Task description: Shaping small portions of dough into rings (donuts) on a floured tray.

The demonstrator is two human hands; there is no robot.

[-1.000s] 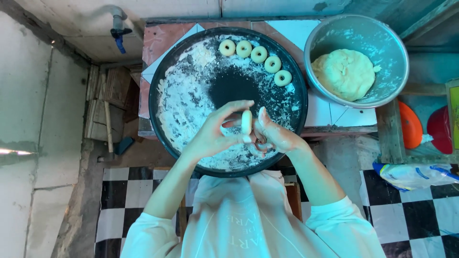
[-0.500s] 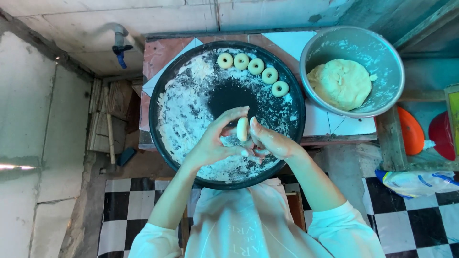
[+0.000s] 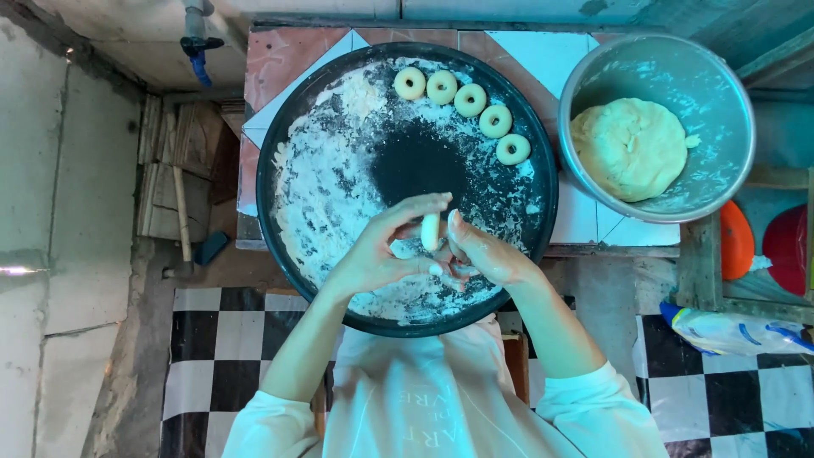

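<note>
Hands point(image 3: 441, 246) pinch dough piece point(image 3: 431, 231) — pale, upright, sm.

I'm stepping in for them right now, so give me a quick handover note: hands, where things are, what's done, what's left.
Left hand and right hand: both pinch one small dough piece over the floured black tray.
Done: five dough rings lie in an arc along the tray's far edge.
Left: the piece in hand is not yet a ring; a big dough lump sits in the metal bowl to the right of the tray.
</note>
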